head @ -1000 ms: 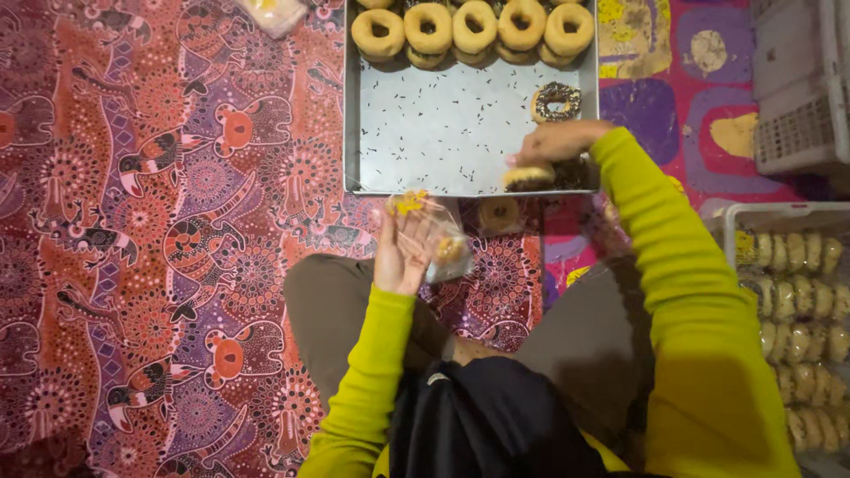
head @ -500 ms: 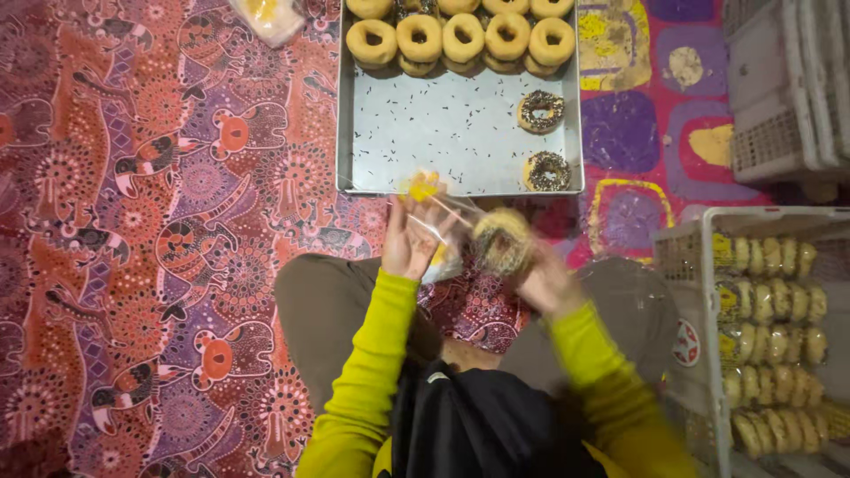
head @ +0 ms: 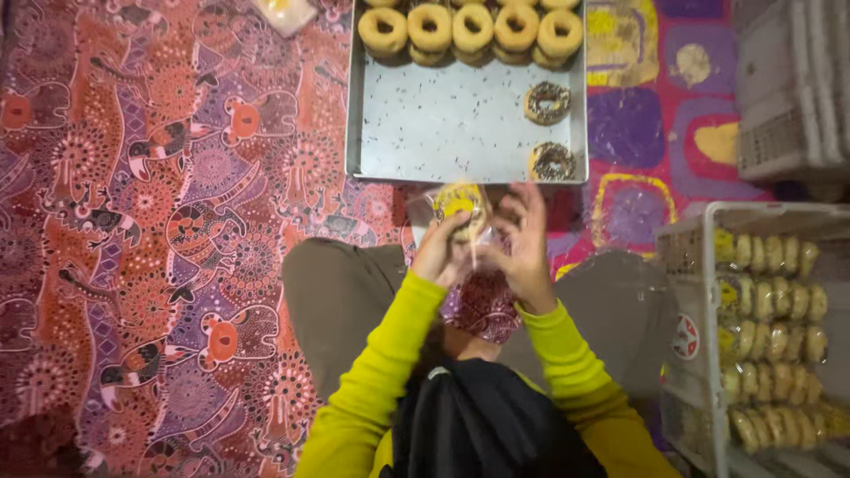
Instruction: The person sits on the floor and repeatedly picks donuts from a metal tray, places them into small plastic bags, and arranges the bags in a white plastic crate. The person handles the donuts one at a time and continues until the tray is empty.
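My left hand and my right hand meet in front of me, both gripping a clear plastic bag with a doughnut inside it. The bag is held just below the front edge of a metal tray. On the tray, a row of plain doughnuts lines the far side, and two chocolate-sprinkled doughnuts lie at the right. Both sleeves are bright yellow-green.
I sit cross-legged on a patterned red and purple cloth. A white crate at my right holds several rows of bagged doughnuts. Another pale crate stands at the upper right. A small plastic packet lies beyond the tray's left corner.
My right hand took a sprinkled doughnut from the tray and brought it back to the bag in my left hand. The doughnut now sits in the bag, both hands on it.
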